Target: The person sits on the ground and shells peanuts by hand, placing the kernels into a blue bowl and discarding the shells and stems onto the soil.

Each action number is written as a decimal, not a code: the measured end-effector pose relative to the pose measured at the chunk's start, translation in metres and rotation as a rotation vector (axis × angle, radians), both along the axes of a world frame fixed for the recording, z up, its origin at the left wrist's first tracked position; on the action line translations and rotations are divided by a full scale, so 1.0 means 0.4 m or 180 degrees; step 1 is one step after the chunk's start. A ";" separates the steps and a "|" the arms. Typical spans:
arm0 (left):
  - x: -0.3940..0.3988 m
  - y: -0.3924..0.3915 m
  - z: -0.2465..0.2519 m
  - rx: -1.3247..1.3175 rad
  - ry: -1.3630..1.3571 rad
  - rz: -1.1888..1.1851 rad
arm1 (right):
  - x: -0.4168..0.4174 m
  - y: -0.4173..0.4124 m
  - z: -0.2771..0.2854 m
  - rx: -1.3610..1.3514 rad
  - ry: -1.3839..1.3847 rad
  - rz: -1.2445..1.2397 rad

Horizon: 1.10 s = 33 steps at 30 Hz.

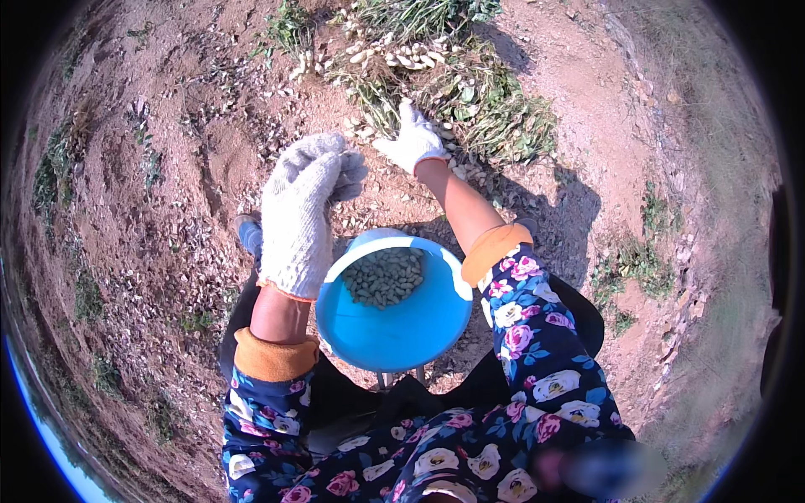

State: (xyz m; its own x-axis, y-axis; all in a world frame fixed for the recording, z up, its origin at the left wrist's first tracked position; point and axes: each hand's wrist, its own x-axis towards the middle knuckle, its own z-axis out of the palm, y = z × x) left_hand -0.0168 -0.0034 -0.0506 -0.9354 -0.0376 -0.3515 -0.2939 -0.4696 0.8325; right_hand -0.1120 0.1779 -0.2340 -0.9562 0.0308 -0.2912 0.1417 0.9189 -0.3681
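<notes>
My left hand (308,201), in a white knitted glove, is raised above the ground to the left of a blue plastic bucket (383,336). Its fingers are curled, and whether anything is inside them is hidden. My right hand (416,139), gloved the same way, reaches to the near edge of a heap of pulled peanut plants (497,119). Its thumb stands apart from the fingers and no held thing shows. Peanuts in their shells (385,276) lie at the far side inside the tilted bucket, which sits between my legs.
More unshelled peanuts (409,56) hang on the roots at the heap's far side. Another leafy bunch (427,16) lies beyond. Dry soil (220,157) with scattered dead leaves surrounds me. A strip of grass (710,126) runs along the right.
</notes>
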 end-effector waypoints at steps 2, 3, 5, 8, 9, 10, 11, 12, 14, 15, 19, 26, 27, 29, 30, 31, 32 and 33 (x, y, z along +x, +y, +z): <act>-0.009 -0.017 -0.005 0.0000 0.0007 0.0033 | -0.024 -0.017 -0.015 -0.0163 -0.0653 -0.0301; -0.007 -0.026 -0.002 -0.0016 -0.0020 0.0064 | -0.029 -0.023 -0.017 -0.0387 -0.0880 -0.0463; -0.018 -0.025 0.003 0.0165 0.0030 0.0020 | -0.047 0.018 -0.077 -0.0633 -0.0321 -0.0578; -0.011 -0.039 -0.004 0.0203 0.0074 0.0124 | -0.036 0.055 0.018 -0.2998 -0.1260 -0.1105; -0.011 -0.037 -0.001 0.0228 0.0085 0.0125 | -0.019 0.076 0.075 -0.3788 -0.1507 -0.1461; -0.010 -0.041 0.002 0.0234 0.0086 0.0147 | -0.011 0.076 0.131 -0.3949 -0.1624 -0.1639; -0.009 -0.046 0.003 0.0240 0.0087 0.0165 | 0.000 0.071 0.182 -0.4110 -0.1739 -0.1822; -0.015 -0.041 -0.004 0.0300 0.0112 0.0124 | 0.017 0.079 0.225 -0.4349 -0.1569 -0.1904; -0.023 -0.037 -0.019 0.0202 0.0089 0.0025 | 0.029 0.109 0.272 -0.4222 -0.1500 -0.1578; -0.021 -0.036 -0.021 0.0129 0.0063 -0.0021 | 0.036 0.118 0.283 -0.4353 -0.1482 -0.1405; -0.014 -0.009 -0.008 -0.1069 0.0201 -0.0131 | 0.072 0.133 0.371 -0.3979 -0.1323 -0.1086; 0.018 0.064 -0.019 0.1888 -0.1115 -0.0530 | 0.169 0.099 0.652 -0.4020 -0.1444 0.0022; 0.014 0.064 -0.014 0.2080 -0.0787 -0.0538 | 0.194 0.089 0.651 -0.3851 -0.1572 -0.0046; 0.006 0.056 0.003 0.2300 -0.0075 -0.0503 | 0.233 0.066 0.636 -0.3439 -0.1385 0.0018; -0.001 0.048 -0.003 0.2192 0.0156 -0.0483 | 0.239 0.065 0.622 -0.3243 -0.1302 -0.0545; -0.003 0.037 -0.007 0.2077 0.0366 -0.0453 | 0.248 0.065 0.613 -0.3601 -0.1247 -0.0675; 0.002 0.034 -0.009 0.2070 0.0268 -0.0458 | 0.260 0.066 0.604 -0.3958 -0.1188 -0.0806; -0.001 0.042 -0.002 0.2103 0.0173 -0.0500 | 0.270 0.078 0.601 -0.4285 -0.1084 -0.0966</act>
State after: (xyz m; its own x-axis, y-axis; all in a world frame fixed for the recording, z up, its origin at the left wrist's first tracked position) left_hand -0.0171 0.0133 -0.0514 -0.9292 0.3066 -0.2064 -0.3662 -0.8396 0.4011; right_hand -0.0041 0.2093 0.0064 -0.8411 -0.2619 -0.4733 0.5246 -0.1815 -0.8318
